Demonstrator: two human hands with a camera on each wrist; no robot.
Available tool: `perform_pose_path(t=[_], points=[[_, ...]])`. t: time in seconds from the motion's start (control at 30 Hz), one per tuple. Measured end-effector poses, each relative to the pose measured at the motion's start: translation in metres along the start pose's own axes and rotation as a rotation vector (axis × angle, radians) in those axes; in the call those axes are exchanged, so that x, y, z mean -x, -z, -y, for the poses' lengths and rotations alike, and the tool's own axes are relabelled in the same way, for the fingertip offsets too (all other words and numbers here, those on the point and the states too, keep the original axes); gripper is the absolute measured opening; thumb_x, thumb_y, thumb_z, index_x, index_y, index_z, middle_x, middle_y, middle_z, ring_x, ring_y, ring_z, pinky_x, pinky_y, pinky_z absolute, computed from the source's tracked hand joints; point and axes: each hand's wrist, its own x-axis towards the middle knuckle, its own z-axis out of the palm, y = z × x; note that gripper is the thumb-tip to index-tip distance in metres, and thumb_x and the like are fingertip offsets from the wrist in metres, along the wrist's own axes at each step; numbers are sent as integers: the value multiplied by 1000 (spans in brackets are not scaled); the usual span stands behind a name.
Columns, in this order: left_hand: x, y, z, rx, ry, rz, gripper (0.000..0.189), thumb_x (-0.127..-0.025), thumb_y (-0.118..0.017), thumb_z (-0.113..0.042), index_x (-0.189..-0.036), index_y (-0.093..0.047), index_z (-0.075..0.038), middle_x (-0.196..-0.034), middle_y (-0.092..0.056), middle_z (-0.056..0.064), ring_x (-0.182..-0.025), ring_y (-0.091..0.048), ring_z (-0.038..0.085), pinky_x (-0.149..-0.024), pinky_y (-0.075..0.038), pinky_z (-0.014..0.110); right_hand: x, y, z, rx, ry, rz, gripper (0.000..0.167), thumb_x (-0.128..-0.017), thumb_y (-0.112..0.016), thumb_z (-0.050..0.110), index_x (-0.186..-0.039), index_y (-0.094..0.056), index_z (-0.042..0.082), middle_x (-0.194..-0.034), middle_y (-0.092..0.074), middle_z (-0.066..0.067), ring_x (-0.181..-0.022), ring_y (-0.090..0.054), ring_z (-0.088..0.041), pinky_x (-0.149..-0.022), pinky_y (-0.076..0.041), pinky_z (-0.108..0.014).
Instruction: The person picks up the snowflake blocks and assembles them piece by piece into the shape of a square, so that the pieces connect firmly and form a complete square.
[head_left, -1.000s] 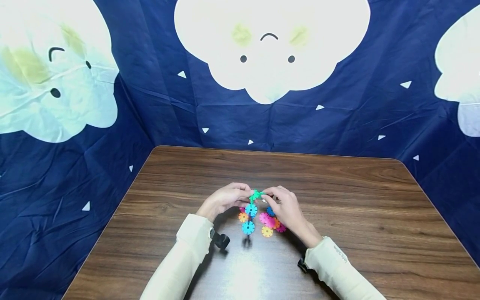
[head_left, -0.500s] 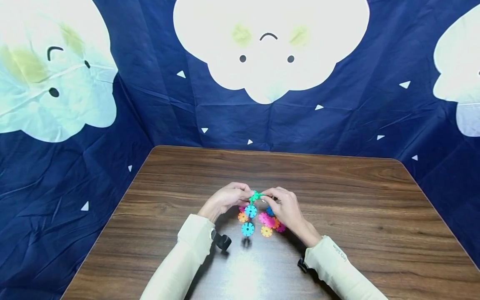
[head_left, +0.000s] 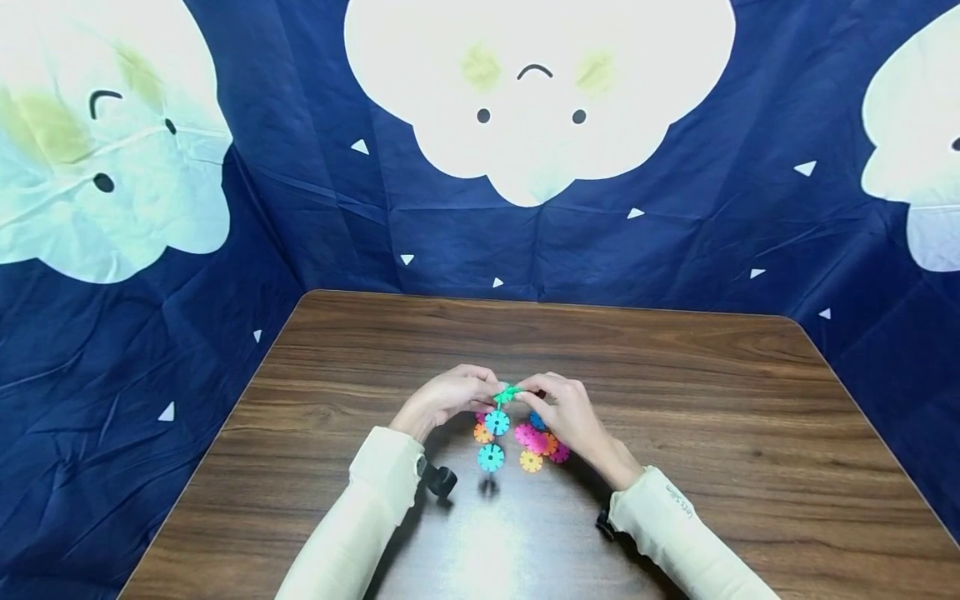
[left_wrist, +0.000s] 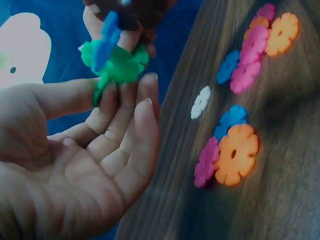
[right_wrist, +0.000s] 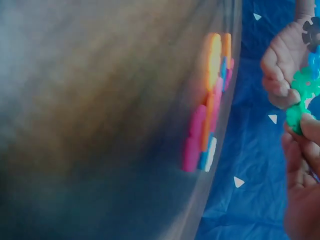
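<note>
Between my hands, above the table, is a chain of notched plastic snowflake discs: green discs (head_left: pixel 507 394) at the far end, with a blue disc (head_left: pixel 497 422) and another blue disc (head_left: pixel 491 457) hanging toward me. My left hand (head_left: pixel 447 398) pinches a green disc (left_wrist: pixel 98 94) between thumb and fingers, its other fingers loosely bent. From the other side, my right hand (head_left: pixel 566 412) pinches a green disc (right_wrist: pixel 295 118) of the same chain with thumb and forefinger. A dark disc (right_wrist: pixel 312 35) also shows on the chain in the right wrist view.
Loose snowflake discs lie on the wooden table (head_left: pixel 360 350) below my hands. They include an orange disc (left_wrist: pixel 237 154), a pink disc (left_wrist: pixel 206 162), a yellow disc (head_left: pixel 531 462) and a white disc (left_wrist: pixel 201 102). Behind the table hangs a blue cloth (head_left: pixel 450 233) with white clouds.
My right hand has come slightly left, closer to the left hand, and the green discs have tilted. Both hands keep their pinch. The whole head view has shifted a little.
</note>
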Motion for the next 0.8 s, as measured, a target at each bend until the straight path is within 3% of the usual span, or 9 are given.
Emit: perform_pose_path(t=[0.2, 0.33, 0.43, 0.63, 0.8], points=[[1, 7, 2, 20, 1, 13, 19, -94, -57, -14, -75, -55, -12, -79, -62, -3, -79, -63, 10, -83, -54, 30, -4, 10, -2, -46, -218, 207, 14, -89, -69, 18, -101, -68, 13, -91, -71, 2, -76, -63, -10, -68, -54, -23], [1, 10, 5, 25, 0, 0, 19, -94, -58, -14, -75, -53, -12, -79, -59, -3, -78, -62, 11, -82, -53, 29, 0, 18, -7, 44, -351, 350, 12, -88, -69, 20, -98, -67, 13, -91, -68, 2, -82, -62, -11, -74, -52, -28], [1, 11, 6, 26, -2, -2, 19, -94, -58, -14, -75, -53, -12, -79, -58, -3, -78, -61, 11, -81, -53, 28, 4, 20, -12, 123, -385, 435, 18, -84, -74, 20, -97, -67, 10, -94, -65, -2, -87, -61, -17, -79, -51, -34], [2, 10, 4, 16, -4, 5, 19, -94, -57, -14, -76, -53, -12, -81, -58, -2, -79, -61, 11, -83, -53, 29, 10, 13, -14, 209, -414, 473, 22, -80, -77, 18, -97, -65, 10, -96, -58, -4, -92, -56, -20, -84, -48, -38], [2, 11, 2, 11, -30, 30, 20, -94, -57, -15, -75, -54, -13, -81, -58, -3, -80, -61, 10, -83, -54, 29, 10, 13, -13, 211, -437, 450, 25, -77, -79, 17, -90, -59, 11, -88, -58, 0, -82, -54, -15, -75, -47, -34]])
